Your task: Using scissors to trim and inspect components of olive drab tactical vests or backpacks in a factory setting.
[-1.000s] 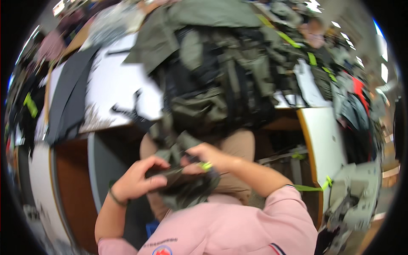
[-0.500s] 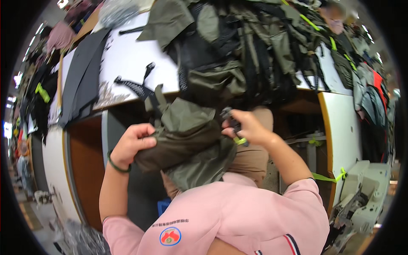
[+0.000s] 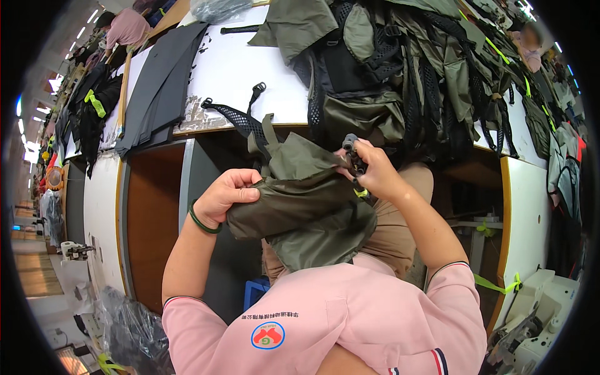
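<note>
An olive-green fabric bag piece point(image 3: 294, 200), thin and creased, hangs over my lap. My left hand point(image 3: 230, 195) is closed on its left edge, thumb on top and fingers behind the cloth. My right hand point(image 3: 378, 172) is closed round a small black object point(image 3: 356, 164) with a bright yellow-green bit at its lower end; its exact kind I cannot make out. The right fingertips are at the bag's upper right corner. Black mesh straps with buckles point(image 3: 240, 119) run from the bag's upper left onto the white table point(image 3: 275, 103).
A heap of olive and black bags point(image 3: 369, 81) covers the table's middle and right. Dark grey flat panels point(image 3: 159, 81) overhang its front edge at left. Open compartments point(image 3: 153, 219) lie below. A pale machine point(image 3: 537, 312) stands at lower right. Other people are farther back.
My view has shifted, so the scene sits farther right. The right hand and its black object have come to the bag's upper right corner. My left hand keeps its hold.
</note>
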Motion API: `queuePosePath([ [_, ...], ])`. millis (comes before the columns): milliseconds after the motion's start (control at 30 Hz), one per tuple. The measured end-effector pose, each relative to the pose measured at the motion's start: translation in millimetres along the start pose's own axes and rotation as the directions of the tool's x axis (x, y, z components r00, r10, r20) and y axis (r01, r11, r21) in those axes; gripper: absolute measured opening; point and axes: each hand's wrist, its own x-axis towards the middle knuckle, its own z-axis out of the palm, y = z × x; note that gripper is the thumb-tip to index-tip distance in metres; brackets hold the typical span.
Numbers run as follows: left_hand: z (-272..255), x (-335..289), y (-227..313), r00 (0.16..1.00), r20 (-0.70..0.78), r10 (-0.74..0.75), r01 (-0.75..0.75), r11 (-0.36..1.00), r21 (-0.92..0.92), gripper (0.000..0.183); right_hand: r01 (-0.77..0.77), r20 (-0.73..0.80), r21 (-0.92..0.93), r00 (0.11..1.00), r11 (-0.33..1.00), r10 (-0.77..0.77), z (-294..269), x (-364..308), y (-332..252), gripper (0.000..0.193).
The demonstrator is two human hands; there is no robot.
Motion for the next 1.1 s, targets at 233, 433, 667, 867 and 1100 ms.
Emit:
queuePosePath([
  [233, -26.8, -8.3, -6.0, 0.995, -0.069, -0.074, 0.075, 0.997, 0.021, 0.009, -0.39, 0.233, 0.614, 0.92, 0.686, 0.315, -16.2, 6.1, -16.7, 0.02],
  [433, -34.0, 0.2, -2.5, 0.993, -0.047, -0.11, 0.119, 0.932, 0.342, 0.025, -0.41, 0.249, 0.637, 0.911, 0.652, 0.329, -16.3, 1.0, -21.0, 0.019],
  [667, 34.3, 14.3, -19.3, 0.98, 0.159, -0.12, -0.112, 0.327, 0.938, 0.108, -0.416, 0.345, 0.594, 0.905, 0.688, 0.25, 30.8, -10.4, -36.0, 0.021],
  [867, -21.1, -30.5, -105.7, 0.794, 0.323, -0.516, -0.156, 0.34, 0.927, 0.041, -0.26, 0.298, 0.567, 0.949, 0.781, 0.1, 47.3, -18.3, -37.0, 0.02],
  [1100, -68.5, -152.4, -214.9, 0.534, 0.288, -0.794, 0.251, 0.475, 0.844, 0.039, -0.293, 0.201, 0.637, 0.956, 0.713, 0.212, 24.0, -38.3, 3.1, 0.018],
])
